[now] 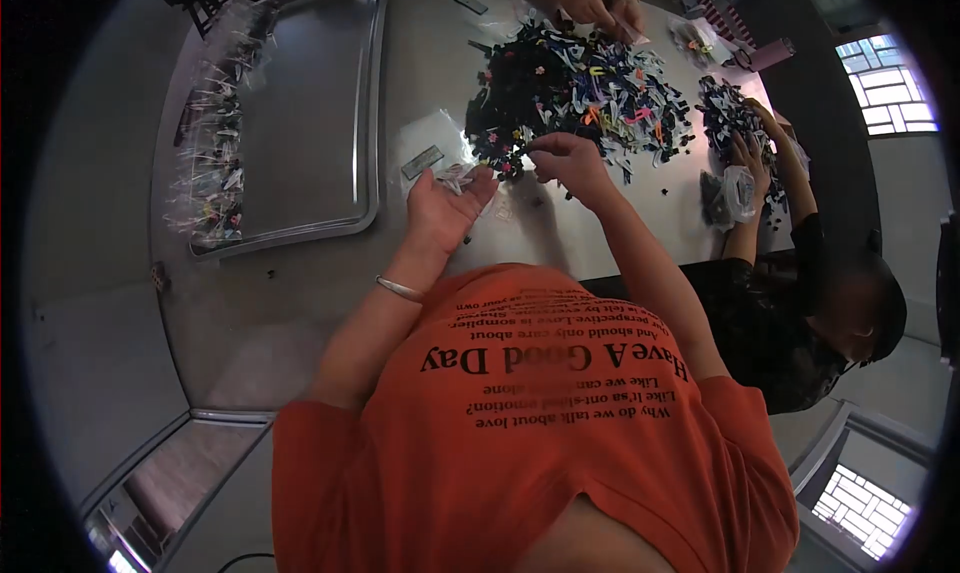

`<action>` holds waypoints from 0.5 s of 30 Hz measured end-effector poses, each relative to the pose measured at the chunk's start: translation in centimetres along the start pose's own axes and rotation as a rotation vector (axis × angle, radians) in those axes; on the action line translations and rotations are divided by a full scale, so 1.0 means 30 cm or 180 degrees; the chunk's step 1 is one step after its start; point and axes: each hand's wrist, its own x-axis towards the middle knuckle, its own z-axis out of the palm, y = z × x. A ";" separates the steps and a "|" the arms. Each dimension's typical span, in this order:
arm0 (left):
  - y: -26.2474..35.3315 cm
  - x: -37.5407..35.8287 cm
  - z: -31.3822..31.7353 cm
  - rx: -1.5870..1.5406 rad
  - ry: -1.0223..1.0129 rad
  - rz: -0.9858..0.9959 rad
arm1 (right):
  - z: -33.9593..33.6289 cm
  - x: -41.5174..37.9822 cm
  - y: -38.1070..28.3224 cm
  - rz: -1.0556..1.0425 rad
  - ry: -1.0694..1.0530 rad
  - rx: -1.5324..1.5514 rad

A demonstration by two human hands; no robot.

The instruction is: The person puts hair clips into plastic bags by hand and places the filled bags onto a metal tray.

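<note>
My left hand (445, 213) is turned palm up and cupped, with a few pale hair clips (457, 179) lying across its fingers. My right hand (572, 167) reaches to the near edge of a big heap of small hair clips (560, 93). Its thumb and forefinger are pinched together; what is between them is too small to make out. Black pieces dominate the heap's left side, and white, blue, orange and pink ones show on the right. Beside my left fingertips lies a clear plastic bag (440, 133) with a printed label card (423, 162).
A large metal tray (362, 123) stands on the left, with several filled clear bags (215, 163) along its far-left side. Across the table are another person's hands (600, 11). On the right, a co-worker's hands (752, 158) touch a second clip pile (722, 108) near a pink bottle (772, 55).
</note>
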 end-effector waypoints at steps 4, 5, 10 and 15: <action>-0.010 -0.008 0.024 -0.0116 0.0059 -0.0002 | 0.058 -0.116 -0.154 -0.0225 -0.0287 0.0048; -0.016 -0.004 0.024 -0.0122 0.0060 -0.0003 | 0.080 -0.144 -0.192 -0.0212 -0.0322 -0.0075; -0.043 -0.008 0.028 0.0138 -0.0183 0.0123 | 0.173 -0.174 -0.244 -0.1913 -0.0026 -0.1947; -0.041 -0.089 0.110 0.0098 -0.0379 0.0145 | 0.226 -0.178 -0.276 -0.1470 0.0123 -0.1609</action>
